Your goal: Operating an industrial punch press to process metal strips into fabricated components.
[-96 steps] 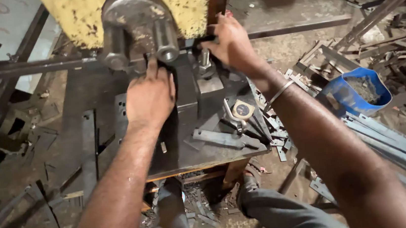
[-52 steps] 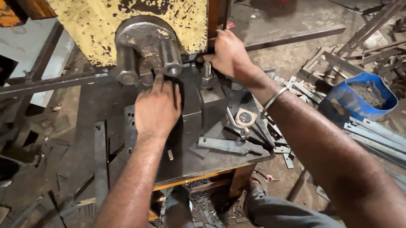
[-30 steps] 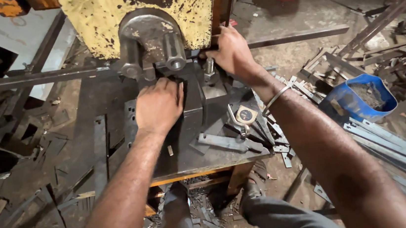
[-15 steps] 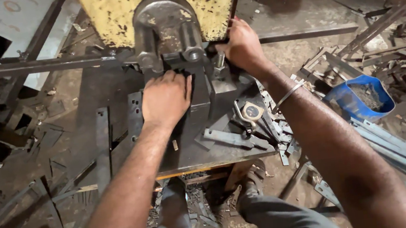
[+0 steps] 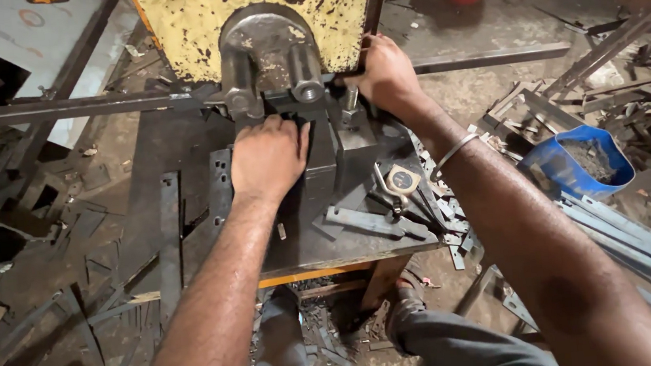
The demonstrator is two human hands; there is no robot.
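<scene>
Head view, looking down on a dark steel worktable (image 5: pixel 186 220) in front of a worn yellow press machine (image 5: pixel 261 6) at top centre. Left hand (image 5: pixel 267 158), centre frame, lies palm down with fingers together and curled forward over the die block (image 5: pixel 323 159) just below the two round rollers (image 5: pixel 272 85); whether it pins a small workpiece under the fingertips cannot be told, the palm hides it. Right hand (image 5: pixel 387 74), upper centre-right, is closed around the long steel bar (image 5: pixel 56 109), which runs level across the frame from far left, passes behind the rollers, and goes on as a strip (image 5: pixel 488 57) toward the right. A thin metal bangle (image 5: pixel 454 151) sits on the right wrist. On the table, lower right of the left hand: a flat steel strip (image 5: pixel 377 222) and a tape measure (image 5: pixel 400 177), both apart from the hands. A blue bucket (image 5: pixel 574 163) of dark scrap stands right of frame among loose steel offcuts (image 5: pixel 649 239). Judgement on method: the step looks like seating the bar in the tooling; done well, the right hand keeps the bar level and snug against its stop while the left presses flat on the block, fingertips kept back from the rollers. Risk: fingers lie very near the pinch point, and the bar could skew if held at one end only.
</scene>
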